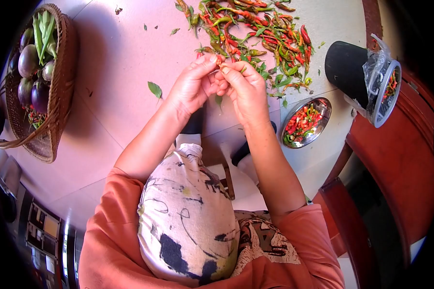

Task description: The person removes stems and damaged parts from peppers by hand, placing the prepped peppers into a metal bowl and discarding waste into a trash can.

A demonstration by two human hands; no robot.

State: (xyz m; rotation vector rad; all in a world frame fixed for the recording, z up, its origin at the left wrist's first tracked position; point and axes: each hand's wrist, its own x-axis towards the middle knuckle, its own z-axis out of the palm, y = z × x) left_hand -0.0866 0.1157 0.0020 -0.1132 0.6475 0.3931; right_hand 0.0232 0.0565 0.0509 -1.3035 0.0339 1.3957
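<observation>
My left hand (196, 83) and my right hand (246, 89) meet in front of me, thumbs and fingers pinched together. Between the fingertips of both is a small reddish chili pepper (220, 60), mostly covered by the fingers. A bit of green shows by my right index finger. Just beyond the hands a heap of red and green chili peppers (279, 41), mixed with leaves, is spread over the floor. To the right of my right hand, a metal bowl (287, 139) holds red and green chili pieces.
On the left stands a wicker basket (65, 62) with eggplants (29, 61) and green pods (44, 33). A black bin (345, 65) with a plastic bag and a clear-rimmed tub is at right, beside reddish wooden chairs (395, 159). A loose leaf (155, 89) lies left of my hands.
</observation>
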